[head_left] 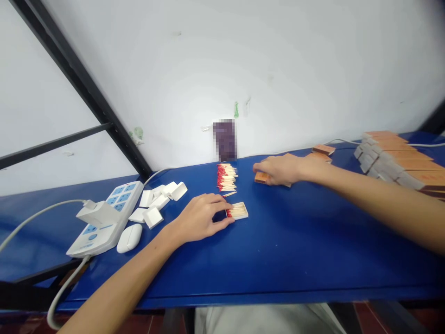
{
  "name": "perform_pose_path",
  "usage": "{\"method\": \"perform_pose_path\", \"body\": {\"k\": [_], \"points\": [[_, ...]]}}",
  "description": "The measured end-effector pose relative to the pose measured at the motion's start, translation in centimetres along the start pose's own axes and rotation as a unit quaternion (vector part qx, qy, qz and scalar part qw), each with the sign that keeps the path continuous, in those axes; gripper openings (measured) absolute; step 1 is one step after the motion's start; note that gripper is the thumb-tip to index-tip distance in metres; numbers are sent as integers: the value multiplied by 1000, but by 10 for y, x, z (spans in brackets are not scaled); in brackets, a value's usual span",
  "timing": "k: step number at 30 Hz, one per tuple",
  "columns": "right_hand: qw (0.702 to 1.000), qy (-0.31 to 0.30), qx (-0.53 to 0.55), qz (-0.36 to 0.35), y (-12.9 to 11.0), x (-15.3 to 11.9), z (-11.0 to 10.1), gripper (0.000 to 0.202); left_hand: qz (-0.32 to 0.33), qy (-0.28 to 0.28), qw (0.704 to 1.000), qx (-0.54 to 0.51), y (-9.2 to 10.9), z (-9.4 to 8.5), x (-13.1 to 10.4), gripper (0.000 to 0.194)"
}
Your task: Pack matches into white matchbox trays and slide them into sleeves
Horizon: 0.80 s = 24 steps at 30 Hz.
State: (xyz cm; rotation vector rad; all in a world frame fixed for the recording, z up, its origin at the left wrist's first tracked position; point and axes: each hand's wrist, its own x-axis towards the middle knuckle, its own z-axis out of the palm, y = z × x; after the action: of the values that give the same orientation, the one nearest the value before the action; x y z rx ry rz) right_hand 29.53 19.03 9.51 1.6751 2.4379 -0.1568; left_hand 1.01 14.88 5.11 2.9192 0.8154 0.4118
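My left hand (205,215) has its thumb and fingers closed on the left end of a small white matchbox tray (247,214). Red-tipped matches (238,211) lie in that tray, which rests on the blue table. Further right, my right hand (278,168) reaches over an orange matchbox sleeve (261,177), fingers curled down onto it and partly hiding it. Behind the tray is a pile of loose matches (227,177), red heads to the left. One single match (230,194) lies between pile and tray.
White empty trays (153,217) lie at the left, beside a white earbud case (129,238) and a power strip (114,222) with a plug. Stacked matchboxes (410,160) stand far right. A few orange boxes (323,149) sit behind my right forearm. The white wall bounds the blue table (278,260).
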Motion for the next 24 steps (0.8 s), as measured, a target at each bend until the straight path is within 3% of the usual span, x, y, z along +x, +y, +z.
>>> {"method": "perform_pose_path", "body": {"k": [3, 6, 9, 17, 24], "points": [[997, -28, 19, -70, -15, -13, -7, 59, -15, 4, 1000, -2, -1, 0, -1, 34], [982, -68, 63, -162, -33, -27, -12, 60, -27, 6, 1000, -8, 0, 0, 0, 36], [974, -69, 79, -199, -48, -36, -13, 62, -30, 4, 999, -19, 0, 0, 0, 35], [982, -45, 62, -172, -57, -37, -12, 57, -16, 11, 996, -85, -2, 2, 0, 19], [984, -38, 52, -164, -58, -38, -13, 51, -15, 19, 992, -126, -1, 2, 1, 15]]}}
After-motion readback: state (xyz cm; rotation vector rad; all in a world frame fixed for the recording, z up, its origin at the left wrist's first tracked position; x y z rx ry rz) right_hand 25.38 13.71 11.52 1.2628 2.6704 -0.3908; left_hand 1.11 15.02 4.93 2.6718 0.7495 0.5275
